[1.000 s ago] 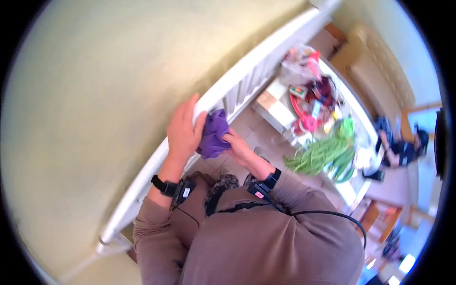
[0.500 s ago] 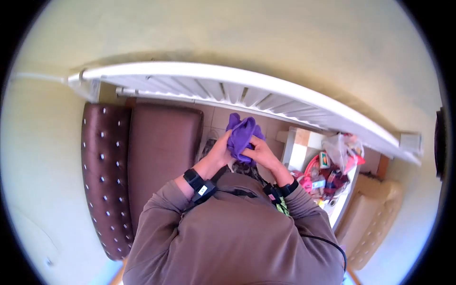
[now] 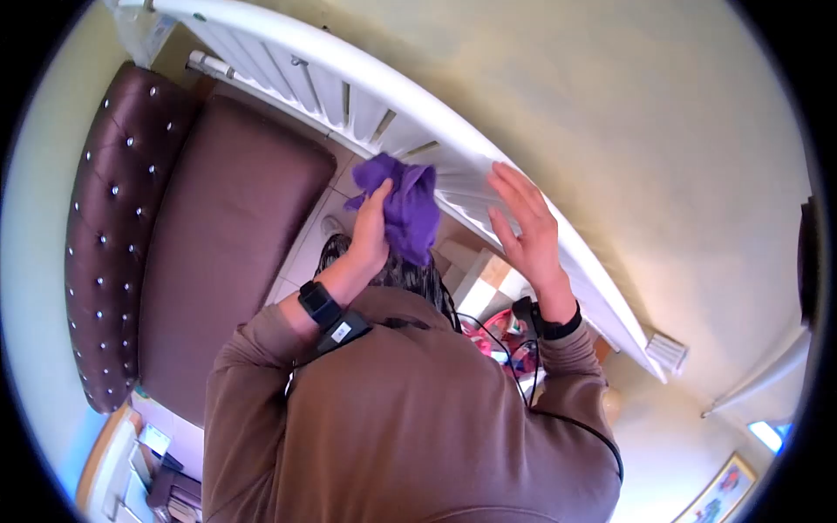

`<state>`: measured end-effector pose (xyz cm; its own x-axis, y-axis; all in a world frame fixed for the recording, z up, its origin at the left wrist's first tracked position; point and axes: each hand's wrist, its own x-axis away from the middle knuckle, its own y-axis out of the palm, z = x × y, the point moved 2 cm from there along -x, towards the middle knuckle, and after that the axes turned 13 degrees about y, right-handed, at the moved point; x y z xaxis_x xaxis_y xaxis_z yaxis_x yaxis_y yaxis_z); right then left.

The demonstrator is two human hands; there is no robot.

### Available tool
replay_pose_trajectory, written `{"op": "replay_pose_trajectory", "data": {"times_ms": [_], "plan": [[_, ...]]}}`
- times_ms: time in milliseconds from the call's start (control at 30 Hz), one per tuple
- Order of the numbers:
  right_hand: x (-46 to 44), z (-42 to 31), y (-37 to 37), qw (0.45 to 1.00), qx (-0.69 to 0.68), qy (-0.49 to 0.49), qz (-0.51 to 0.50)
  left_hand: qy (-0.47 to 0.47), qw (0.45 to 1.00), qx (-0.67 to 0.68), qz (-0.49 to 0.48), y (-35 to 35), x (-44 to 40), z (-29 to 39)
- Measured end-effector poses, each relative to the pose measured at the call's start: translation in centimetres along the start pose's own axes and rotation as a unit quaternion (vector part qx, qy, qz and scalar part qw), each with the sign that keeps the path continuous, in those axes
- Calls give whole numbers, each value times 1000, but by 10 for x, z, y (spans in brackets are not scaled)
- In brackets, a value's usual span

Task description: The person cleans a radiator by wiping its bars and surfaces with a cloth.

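Note:
A crumpled purple cloth hangs from my left hand, whose fingers are closed on its left side. Behind the cloth runs the white radiator along the wall. My right hand is raised to the right, free of the cloth, with its fingers stretched out. Its fingertips are at the radiator's top edge; whether they touch it I cannot tell. Both wrists carry dark bands with small devices.
To the left stands a brown padded bench with a studded backrest. A checkered table with a red basket of mixed items is partly hidden below my right arm. A framed picture is at lower right.
My right hand has let go of the purple cloth and moved up and right to the radiator. The cloth stays in my left hand. My view has turned, tilting the radiator and bench.

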<state>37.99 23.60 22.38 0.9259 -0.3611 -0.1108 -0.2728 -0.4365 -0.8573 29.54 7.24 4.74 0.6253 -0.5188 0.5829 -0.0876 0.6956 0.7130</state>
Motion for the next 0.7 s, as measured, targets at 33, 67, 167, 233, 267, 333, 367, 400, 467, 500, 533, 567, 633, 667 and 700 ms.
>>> {"op": "replay_pose_trajectory", "data": {"times_ms": [33, 67, 167, 233, 267, 333, 367, 400, 467, 500, 533, 567, 633, 667, 700], "plan": [[-6, 2, 1, 1000, 2, -9, -9, 22, 1000, 15, -4, 15, -1, 1], [-14, 7, 6, 999, 30, -11, -21, 46, 999, 14, -4, 30, -1, 3], [-29, 23, 15, 995, 65, -33, -74, 176, 983, -42, -31, 69, -3, 3], [-38, 32, 19, 995, 26, -9, -101, 233, 968, -91, -12, 89, -4, -5], [-42, 37, 20, 990, 40, -36, -129, 267, 954, -140, -1, 87, -13, -18], [-44, 41, 23, 987, 30, -58, -145, 329, 917, -220, 44, 91, -28, -27], [-46, 43, 25, 988, 28, -41, -147, 349, 900, -250, 74, 93, -32, -26], [-50, 41, 28, 984, 26, -63, -167, 333, 901, -259, 98, 93, -40, -28], [-52, 35, 31, 987, 42, -66, -142, 336, 900, -245, 133, 102, -33, -8], [-51, 33, 31, 984, 42, -78, -155, 333, 899, -245, 145, 105, -31, -2], [-54, 31, 33, 986, 38, -68, -149, 324, 901, -237, 166, 101, -42, -5], [-46, 41, 33, 989, 28, -59, -135, 336, 894, -238, 176, 94, -52, -20], [-47, 42, 39, 988, 15, -50, -147, 353, 895, -211, 176, 78, -73, -18], [-45, 44, 37, 988, 11, -29, -152, 329, 901, -203, 196, 74, -74, -15], [-45, 45, 36, 987, 10, -35, -155, 332, 900, -200, 201, 65, -82, -14]]}}
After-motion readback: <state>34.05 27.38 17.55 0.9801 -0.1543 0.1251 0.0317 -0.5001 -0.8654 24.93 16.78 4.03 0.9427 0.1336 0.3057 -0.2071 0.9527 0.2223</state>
